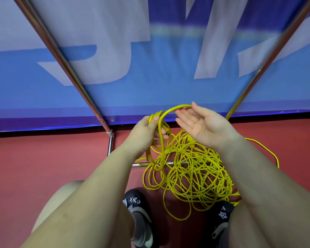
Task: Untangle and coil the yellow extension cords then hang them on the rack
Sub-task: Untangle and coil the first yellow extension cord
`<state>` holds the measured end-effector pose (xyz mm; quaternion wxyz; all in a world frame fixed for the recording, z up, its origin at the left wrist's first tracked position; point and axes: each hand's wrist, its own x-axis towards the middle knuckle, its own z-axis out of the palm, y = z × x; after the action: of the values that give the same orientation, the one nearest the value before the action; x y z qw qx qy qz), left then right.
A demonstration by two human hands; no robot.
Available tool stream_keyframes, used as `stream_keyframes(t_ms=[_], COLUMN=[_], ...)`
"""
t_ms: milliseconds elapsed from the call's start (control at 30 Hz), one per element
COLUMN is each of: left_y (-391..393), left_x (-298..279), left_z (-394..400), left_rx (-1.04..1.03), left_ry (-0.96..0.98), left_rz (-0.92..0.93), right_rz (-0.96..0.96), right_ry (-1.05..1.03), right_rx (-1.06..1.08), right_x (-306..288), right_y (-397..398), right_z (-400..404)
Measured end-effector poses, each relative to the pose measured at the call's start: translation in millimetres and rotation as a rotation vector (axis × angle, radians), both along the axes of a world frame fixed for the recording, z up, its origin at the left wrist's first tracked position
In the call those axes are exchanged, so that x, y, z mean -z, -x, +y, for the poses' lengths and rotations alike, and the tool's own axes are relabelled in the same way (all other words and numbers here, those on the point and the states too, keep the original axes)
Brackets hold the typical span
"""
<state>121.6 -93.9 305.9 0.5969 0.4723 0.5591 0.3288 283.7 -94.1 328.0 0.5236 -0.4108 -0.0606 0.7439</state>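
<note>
Gripping cord loops (pixel 157 122), left hand (pixel 147 129); right hand (pixel 204 124) spread flat, cradling one strand.

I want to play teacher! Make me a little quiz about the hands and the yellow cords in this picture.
1. True or false: the right hand is clenched in a fist.
2. Which hand grips the gathered loops? A) left hand B) right hand C) neither
3. Fill in: the tangled pile of yellow cords lies on the ____ floor.

Key:
1. False: its palm faces up, fingers straight, one cord loop arching over the fingertips.
2. A
3. red
</note>
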Motion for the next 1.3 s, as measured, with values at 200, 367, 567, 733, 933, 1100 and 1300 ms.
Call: stream_keyframes(t_ms=[200, 367, 567, 733, 933, 1100, 1300], left_y=[1.3, 4.8, 12.5, 19.6, 20.5, 19.3, 16.2], left_x=[-1.3, -4.0, -7.4, -6.4, -3.8, 0.9, 7.1], left_z=[4.6, 9.7, 12.8, 12.3, 9.7, 10.5, 9.0], left_rx=[-0.145, -0.312, -0.34, -0.216, -0.141, -0.06, 0.024], left_ry=[0.098, 0.156, 0.147, 0.077, 0.002, 0.038, 0.074], left_rz=[-0.125, -0.293, -0.385, -0.235, -0.1, -0.086, -0.121], right_rz=[-0.893, -1.419, -1.43, -0.866, -0.627, -0.411, -0.09], right_ry=[-0.279, -0.494, -0.552, -0.23, 0.017, 0.112, 0.18], right_rx=[-0.486, -0.676, -0.597, -0.329, -0.211, -0.176, -0.006], right_x=[13.2, 35.8, 28.6, 18.7, 15.7, 12.4, 5.1], right_y=[25.1, 33.1, 34.5, 31.5, 16.6, 12.1, 2.9], right_z=[-25.2, -35.1, -33.0, -24.9, -15.7, -12.8, -11.0])
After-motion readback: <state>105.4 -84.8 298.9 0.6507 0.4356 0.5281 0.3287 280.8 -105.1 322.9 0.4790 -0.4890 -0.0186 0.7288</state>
